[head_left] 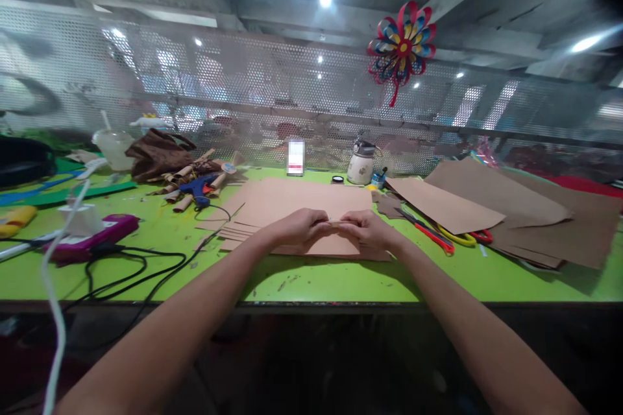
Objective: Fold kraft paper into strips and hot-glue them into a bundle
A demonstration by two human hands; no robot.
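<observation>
My left hand point(307, 225) and my right hand point(366, 227) meet over a stack of brown kraft paper point(292, 198) on the green table point(311, 282). Between the fingertips of both hands is a small strip of tan paper point(335, 224), mostly covered by the fingers. It looks narrow, perhaps folded or rolled; I cannot tell which. Both hands are closed in a pinch, thumbs towards each other. The sheets below lie slightly fanned out at their left edge.
On the left are a blue glue gun point(197, 191), several paper rolls point(182, 205), a purple power strip point(95, 240) and loose black cables. Scissors with red handles point(481, 237) lie by brown sheets point(491, 191) on the right. A phone point(295, 157) and a bottle point(361, 163) stand behind.
</observation>
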